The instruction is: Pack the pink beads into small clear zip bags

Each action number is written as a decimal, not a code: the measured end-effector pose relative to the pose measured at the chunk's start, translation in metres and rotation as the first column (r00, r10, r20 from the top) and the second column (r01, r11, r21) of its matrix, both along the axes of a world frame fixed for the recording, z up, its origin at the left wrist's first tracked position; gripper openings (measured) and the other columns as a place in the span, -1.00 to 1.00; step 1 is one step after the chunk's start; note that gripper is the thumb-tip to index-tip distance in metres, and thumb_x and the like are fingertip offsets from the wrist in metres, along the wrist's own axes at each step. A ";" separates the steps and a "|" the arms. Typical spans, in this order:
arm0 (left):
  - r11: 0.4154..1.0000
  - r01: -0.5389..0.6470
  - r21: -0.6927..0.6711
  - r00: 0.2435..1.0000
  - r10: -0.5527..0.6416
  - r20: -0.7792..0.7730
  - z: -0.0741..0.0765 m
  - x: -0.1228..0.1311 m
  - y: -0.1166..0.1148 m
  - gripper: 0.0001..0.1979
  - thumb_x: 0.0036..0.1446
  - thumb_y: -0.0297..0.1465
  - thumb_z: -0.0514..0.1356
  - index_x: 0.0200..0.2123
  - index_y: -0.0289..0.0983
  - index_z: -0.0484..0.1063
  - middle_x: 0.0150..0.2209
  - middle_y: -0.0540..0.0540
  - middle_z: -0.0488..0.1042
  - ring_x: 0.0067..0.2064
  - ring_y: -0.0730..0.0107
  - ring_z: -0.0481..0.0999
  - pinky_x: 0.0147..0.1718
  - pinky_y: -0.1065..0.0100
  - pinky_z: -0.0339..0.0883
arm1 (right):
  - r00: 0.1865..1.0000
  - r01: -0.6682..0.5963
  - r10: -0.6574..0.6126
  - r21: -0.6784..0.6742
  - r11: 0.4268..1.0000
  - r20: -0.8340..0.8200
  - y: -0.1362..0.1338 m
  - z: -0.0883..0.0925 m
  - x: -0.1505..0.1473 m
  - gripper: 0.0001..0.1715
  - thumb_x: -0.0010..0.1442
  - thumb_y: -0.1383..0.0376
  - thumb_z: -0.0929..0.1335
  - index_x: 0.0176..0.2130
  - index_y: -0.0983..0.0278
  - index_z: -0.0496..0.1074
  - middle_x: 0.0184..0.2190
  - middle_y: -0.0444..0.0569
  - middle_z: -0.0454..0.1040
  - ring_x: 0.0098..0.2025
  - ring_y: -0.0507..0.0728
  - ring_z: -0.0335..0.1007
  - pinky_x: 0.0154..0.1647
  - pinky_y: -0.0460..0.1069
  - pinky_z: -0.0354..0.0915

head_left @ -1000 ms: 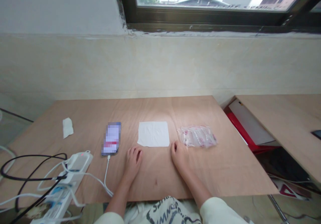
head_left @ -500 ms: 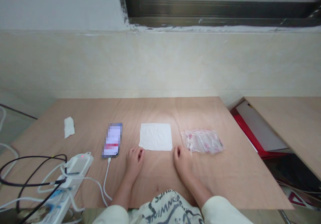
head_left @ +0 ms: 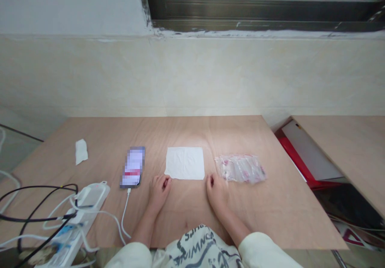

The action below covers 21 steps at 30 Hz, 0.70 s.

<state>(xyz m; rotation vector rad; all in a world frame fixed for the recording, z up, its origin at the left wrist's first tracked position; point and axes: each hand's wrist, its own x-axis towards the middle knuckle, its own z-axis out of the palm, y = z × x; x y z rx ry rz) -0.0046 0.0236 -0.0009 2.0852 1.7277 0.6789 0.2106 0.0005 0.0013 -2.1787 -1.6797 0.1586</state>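
Observation:
My left hand (head_left: 159, 194) rests on the plywood table (head_left: 240, 220) with loosely curled fingers, touching the near left corner of a white square sheet (head_left: 184, 163). My right hand (head_left: 216, 192) lies just below the sheet's right corner, next to a clear plastic packet with pink print (head_left: 240, 168). Neither hand holds anything. Left of the sheet lies a phone (head_left: 132, 167) with a pixelated screen, its white charging cable (head_left: 124, 216) trailing toward me. Further left sits a crumpled white tissue (head_left: 81, 152).
A white power strip (head_left: 81, 212) with tangled black and white cables (head_left: 33, 216) lies at the table's near left. Beyond the right edge, a red folder (head_left: 293, 156) and a white board sit under a wooden shelf (head_left: 339, 148). A wall and window stand behind.
The view has tilted level and shifted, so the window sits higher in the frame. My hands have stayed close to the sheet's near edge, and the objects on the table have not moved.

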 end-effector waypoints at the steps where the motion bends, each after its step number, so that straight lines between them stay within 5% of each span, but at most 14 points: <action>1: 1.000 0.003 0.000 1.000 -0.003 0.001 0.000 0.000 0.000 -0.82 0.06 -0.36 -0.03 -0.45 -0.24 0.33 -0.53 -0.02 0.36 -0.38 0.32 0.29 -0.37 0.32 0.16 | 1.000 0.002 -0.002 0.000 1.000 0.004 0.000 0.000 0.000 -0.66 0.14 0.26 0.10 -0.58 0.28 0.23 -0.62 -0.07 0.33 -0.54 0.05 0.19 -0.49 -0.06 -0.06; 21: 0.999 0.027 -0.034 1.000 -0.028 -0.008 -0.001 -0.002 0.001 -0.82 0.07 -0.36 -0.04 -0.44 -0.25 0.33 -0.52 -0.03 0.35 -0.37 0.32 0.27 -0.36 0.32 0.14 | 1.000 0.007 -0.007 -0.012 1.000 -0.003 0.000 0.000 0.000 -0.65 0.15 0.26 0.10 -0.59 0.29 0.22 -0.62 -0.07 0.31 -0.54 0.04 0.18 -0.48 -0.07 -0.06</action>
